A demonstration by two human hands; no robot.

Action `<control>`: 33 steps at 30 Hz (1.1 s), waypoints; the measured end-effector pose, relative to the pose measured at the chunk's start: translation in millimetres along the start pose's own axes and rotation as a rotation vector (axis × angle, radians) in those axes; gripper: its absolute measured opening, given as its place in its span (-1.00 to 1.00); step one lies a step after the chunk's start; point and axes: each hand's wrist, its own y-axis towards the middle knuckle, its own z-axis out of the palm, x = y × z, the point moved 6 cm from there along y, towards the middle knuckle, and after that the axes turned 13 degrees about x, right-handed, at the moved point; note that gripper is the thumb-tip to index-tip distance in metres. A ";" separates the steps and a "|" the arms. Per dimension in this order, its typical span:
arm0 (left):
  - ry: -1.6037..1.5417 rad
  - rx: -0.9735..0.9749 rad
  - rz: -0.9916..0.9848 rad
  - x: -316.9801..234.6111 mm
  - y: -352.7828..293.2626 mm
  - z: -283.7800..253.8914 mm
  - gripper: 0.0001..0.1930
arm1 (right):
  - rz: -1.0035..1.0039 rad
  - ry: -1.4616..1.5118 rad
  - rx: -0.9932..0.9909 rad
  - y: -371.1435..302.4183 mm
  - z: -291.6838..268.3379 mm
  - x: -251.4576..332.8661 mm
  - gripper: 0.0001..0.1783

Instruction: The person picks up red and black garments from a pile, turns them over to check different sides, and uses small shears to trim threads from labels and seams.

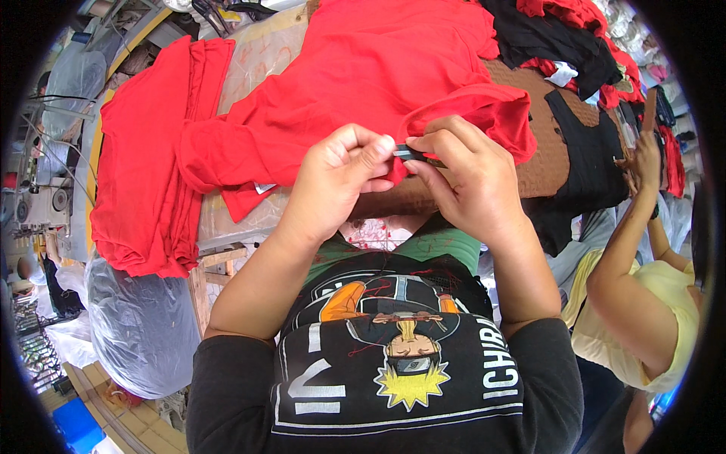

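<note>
A red garment (363,76) lies spread over the table in front of me, a rolled or folded opening of it at the right. My left hand (333,178) is closed, thumb and fingers pinching the garment's near edge. Close against those fingertips, my right hand (480,178) grips small dark thread snips (404,153) with a silvery part showing. Most of the snips is hidden by the right fingers. Both hands meet just over the table's near edge.
Folded red garments (151,151) hang over the table's left end. A brown padded cloth (544,144) and black garments (582,181) lie to the right. A co-worker in a yellow top (635,318) stands at the right, arm raised. A plastic-wrapped bundle (140,325) sits lower left.
</note>
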 end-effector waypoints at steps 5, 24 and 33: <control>1.492 0.104 0.293 -71.7 -41.0 34.2 -0.70 | 0.086 -0.144 -0.058 -6.9 -21.0 -12.0 -0.85; 0.711 -0.749 0.557 -166.4 44.6 -183.9 -0.55 | 0.333 0.338 -0.651 -47.0 -85.6 -75.7 -0.76; 0.474 -0.702 0.453 -28.0 -21.2 -129.9 -0.79 | 0.463 0.328 -0.561 -51.1 -57.5 -95.7 -0.76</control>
